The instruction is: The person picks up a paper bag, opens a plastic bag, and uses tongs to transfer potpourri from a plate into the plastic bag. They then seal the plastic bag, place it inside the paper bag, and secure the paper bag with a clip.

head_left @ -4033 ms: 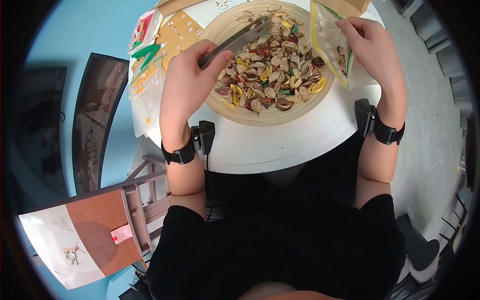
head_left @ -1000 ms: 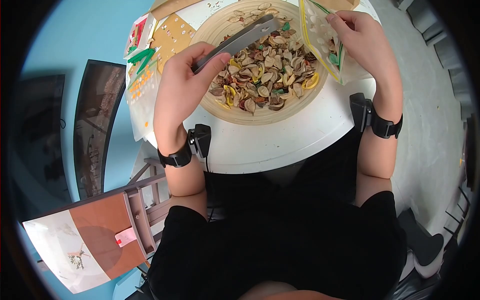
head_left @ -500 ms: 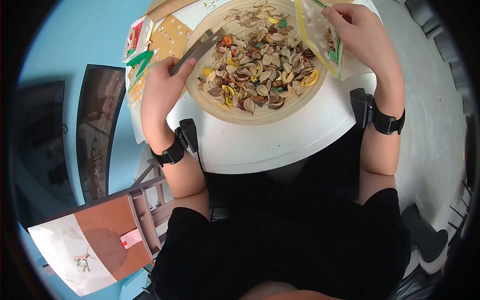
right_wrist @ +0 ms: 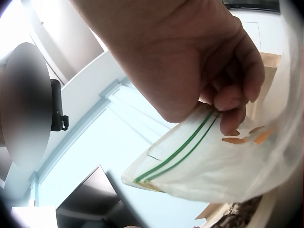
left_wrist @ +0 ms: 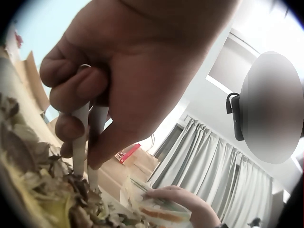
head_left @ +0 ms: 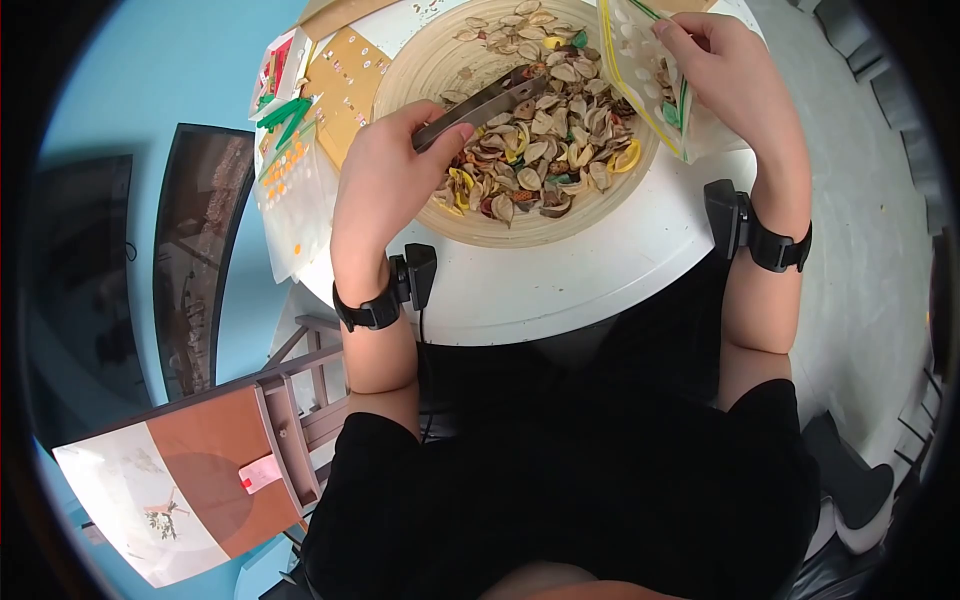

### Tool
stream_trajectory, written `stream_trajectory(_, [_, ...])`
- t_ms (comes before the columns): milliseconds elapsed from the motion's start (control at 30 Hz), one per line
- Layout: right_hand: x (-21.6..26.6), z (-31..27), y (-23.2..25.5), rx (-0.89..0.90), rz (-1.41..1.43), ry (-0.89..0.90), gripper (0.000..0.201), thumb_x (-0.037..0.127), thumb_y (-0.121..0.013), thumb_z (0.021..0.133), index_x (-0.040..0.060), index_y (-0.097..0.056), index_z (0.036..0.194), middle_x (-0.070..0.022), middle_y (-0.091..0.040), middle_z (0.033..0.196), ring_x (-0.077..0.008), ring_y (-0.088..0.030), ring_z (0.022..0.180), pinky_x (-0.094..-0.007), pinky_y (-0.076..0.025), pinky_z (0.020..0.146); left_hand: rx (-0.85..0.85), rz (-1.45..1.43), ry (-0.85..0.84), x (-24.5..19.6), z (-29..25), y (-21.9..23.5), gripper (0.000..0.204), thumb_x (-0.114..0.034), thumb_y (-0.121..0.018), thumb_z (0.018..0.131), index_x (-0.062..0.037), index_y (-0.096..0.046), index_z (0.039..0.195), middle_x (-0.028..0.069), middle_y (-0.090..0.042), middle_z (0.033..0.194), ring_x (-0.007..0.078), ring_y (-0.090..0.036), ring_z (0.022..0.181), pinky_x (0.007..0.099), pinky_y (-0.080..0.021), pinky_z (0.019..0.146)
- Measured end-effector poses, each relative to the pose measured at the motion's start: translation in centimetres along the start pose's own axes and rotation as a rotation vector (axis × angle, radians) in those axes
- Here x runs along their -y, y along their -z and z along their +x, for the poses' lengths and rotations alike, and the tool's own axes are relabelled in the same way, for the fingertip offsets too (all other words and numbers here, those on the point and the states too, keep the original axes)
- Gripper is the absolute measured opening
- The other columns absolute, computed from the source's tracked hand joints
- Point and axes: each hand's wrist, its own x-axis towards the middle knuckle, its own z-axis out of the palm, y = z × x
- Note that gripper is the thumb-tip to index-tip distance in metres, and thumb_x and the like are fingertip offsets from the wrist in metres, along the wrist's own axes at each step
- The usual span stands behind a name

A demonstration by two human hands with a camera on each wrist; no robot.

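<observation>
Gripped between thumb and fingers of the left hand (head_left: 385, 180), the tongs (head_left: 480, 108) reach into petals (head_left: 535, 150) beyond it, while the right hand (head_left: 735, 75) pinches the bag (head_left: 650, 75) beside them.

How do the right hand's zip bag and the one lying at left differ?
The held zip bag is raised, pinched by the right hand; the left-side zip bag lies flat. The held zip bag shows a green piece; the left-side zip bag shows orange dots. Both are see-through.
</observation>
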Motion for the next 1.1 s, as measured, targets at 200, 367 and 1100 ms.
stream_trajectory(200, [-0.3,0.0,-0.1,-0.001,-0.021,0.004,0.043,0.036,-0.061,0.100,-0.0029,-0.073,0.114,-0.0014,-0.060,0.069,-0.0094,-0.052,0.060,-0.0282,-0.044,0.057,-0.019,-0.109,0.013,-0.3,0.0,0.6,0.030,-0.026,-0.076,0.093,0.0034,-0.071,0.099,0.0095,-0.065,0.065,0.0138,-0.061,0.055,0.0283,-0.045,0.056])
stream_trajectory(367, [-0.7,0.3,-0.4,-0.025,-0.050,0.060,0.044,0.036,-0.061,0.099,-0.0028,-0.072,0.115,-0.0030,-0.062,0.071,-0.0104,-0.054,0.062,-0.0283,-0.045,0.058,-0.140,-0.281,-0.147,-0.8,0.0,1.2,0.029,-0.025,-0.077,0.093,0.0028,-0.070,0.098,0.0036,-0.058,0.064,0.0072,-0.046,0.058,0.0262,-0.037,0.054])
stream_trajectory(1100, [-0.9,0.3,0.7,-0.025,0.060,-0.014,0.044,0.037,-0.062,0.100,-0.0018,-0.074,0.116,0.0011,-0.059,0.068,-0.0077,-0.051,0.057,-0.0271,-0.042,0.053,-0.108,0.308,-0.250,-2.1,4.5,-1.9,0.053,-0.049,-0.071,0.093,0.0012,-0.069,0.110,0.0141,-0.069,0.074,0.0231,-0.063,0.065,0.0361,-0.049,0.064])
